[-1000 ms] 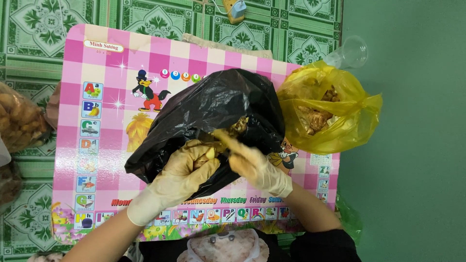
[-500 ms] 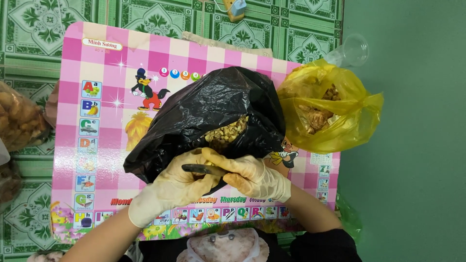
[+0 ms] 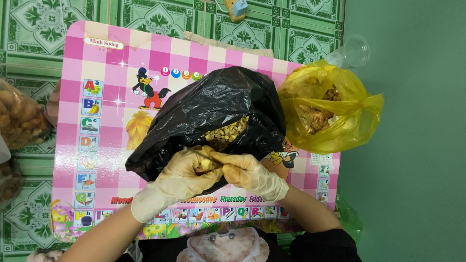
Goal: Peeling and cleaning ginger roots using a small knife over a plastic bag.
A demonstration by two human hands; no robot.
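Both my hands wear cream gloves and meet just below the mouth of a black plastic bag (image 3: pixel 213 104). My left hand (image 3: pixel 177 182) cups a small pale yellow piece (image 3: pixel 207 165) in its fingers. My right hand (image 3: pixel 252 175) pinches what looks like a small knife (image 3: pixel 213 159), whose thin dark blade lies against that piece. Inside the open bag lies a heap of tan peelings and bits (image 3: pixel 228 132). The bag rests on a pink checked children's table (image 3: pixel 97 63).
A yellow plastic bag (image 3: pixel 354 121) of brownish pieces sits at the table's right edge, with a clear plastic cup (image 3: pixel 355 51) behind it. A clear bag of brown items (image 3: pixel 19 119) lies on the green tiled floor at the left. A green surface runs along the right.
My hands came down from the bag's opening to its near edge and closed together. The dark blade seen lying across my fingers is now pressed to the pale piece.
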